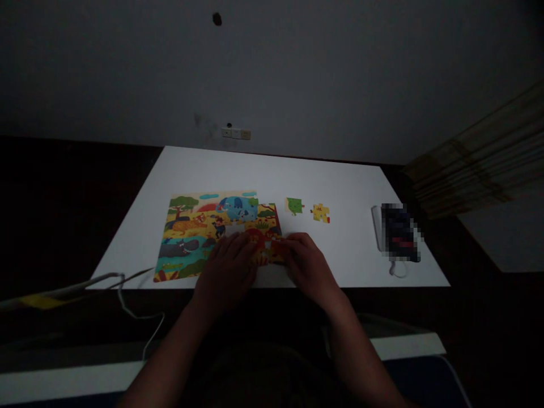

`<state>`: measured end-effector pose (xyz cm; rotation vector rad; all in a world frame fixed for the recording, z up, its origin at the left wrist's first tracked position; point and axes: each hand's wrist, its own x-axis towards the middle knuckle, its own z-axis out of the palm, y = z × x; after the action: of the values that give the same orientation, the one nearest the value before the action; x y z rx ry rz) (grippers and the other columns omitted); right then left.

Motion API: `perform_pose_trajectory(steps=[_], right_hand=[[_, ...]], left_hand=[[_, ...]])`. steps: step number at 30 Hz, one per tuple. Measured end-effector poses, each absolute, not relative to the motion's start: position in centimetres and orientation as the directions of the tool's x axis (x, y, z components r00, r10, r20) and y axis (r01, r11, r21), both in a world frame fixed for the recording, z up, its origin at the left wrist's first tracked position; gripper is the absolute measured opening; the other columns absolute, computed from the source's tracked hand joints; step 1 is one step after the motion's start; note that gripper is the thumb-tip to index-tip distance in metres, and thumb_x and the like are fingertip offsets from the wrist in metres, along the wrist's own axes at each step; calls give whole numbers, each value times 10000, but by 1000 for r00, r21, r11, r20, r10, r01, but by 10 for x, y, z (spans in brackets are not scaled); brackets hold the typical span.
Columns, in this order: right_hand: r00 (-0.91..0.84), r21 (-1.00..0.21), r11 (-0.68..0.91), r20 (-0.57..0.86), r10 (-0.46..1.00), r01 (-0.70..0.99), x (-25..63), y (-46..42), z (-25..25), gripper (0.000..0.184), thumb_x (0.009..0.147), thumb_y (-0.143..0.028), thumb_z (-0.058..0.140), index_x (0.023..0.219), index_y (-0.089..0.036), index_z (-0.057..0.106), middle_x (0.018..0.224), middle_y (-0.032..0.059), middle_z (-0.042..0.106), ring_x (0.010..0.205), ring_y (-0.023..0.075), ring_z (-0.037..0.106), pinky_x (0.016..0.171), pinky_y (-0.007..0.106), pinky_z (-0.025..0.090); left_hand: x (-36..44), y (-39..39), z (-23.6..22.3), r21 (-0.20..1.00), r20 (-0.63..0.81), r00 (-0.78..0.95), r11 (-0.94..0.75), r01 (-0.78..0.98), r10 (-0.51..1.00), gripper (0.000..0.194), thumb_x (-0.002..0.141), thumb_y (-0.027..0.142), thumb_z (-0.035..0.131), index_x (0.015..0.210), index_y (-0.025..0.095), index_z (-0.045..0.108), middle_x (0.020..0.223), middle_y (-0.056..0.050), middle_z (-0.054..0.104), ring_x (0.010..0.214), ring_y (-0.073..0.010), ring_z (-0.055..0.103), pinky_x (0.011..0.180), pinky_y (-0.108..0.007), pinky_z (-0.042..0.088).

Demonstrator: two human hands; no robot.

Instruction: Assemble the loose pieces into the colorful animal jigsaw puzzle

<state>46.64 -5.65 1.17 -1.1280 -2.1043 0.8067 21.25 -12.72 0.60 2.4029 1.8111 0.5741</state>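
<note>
On a flat white board (272, 170), a thin white cord (136, 316) curls below the left corner. Next comes a bright cardboard puzzle (208, 226) with animals on it, its bumpy pieces pushed together. The left hand (227, 272) lies on its lower right part, and the right hand (308, 269) touches that part from the right. Fingers bend down, but it is too dark to tell if they pinch a piece. Farther right sit a loose green piece (294, 206) and a loose yellow piece (321, 213), a little apart. Last comes a blurred thing (399, 232).

Wall plates (236, 133) behind white table (204, 170)
</note>
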Motion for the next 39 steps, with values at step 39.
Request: perform_pose_trajectory(steps=[39], right_hand=[[-356, -402, 444, 277, 893, 801, 549, 40, 15, 587, 1027, -389, 667, 1584, -203, 685, 1518, 212, 743, 1405, 471, 639, 1202, 739, 530]], left_hand=[[214, -125, 3, 315, 287, 202, -292, 903, 936, 434, 1067, 259, 657, 1499, 245, 702, 1615, -134, 704, 1515, -371, 635, 1309, -648, 512]])
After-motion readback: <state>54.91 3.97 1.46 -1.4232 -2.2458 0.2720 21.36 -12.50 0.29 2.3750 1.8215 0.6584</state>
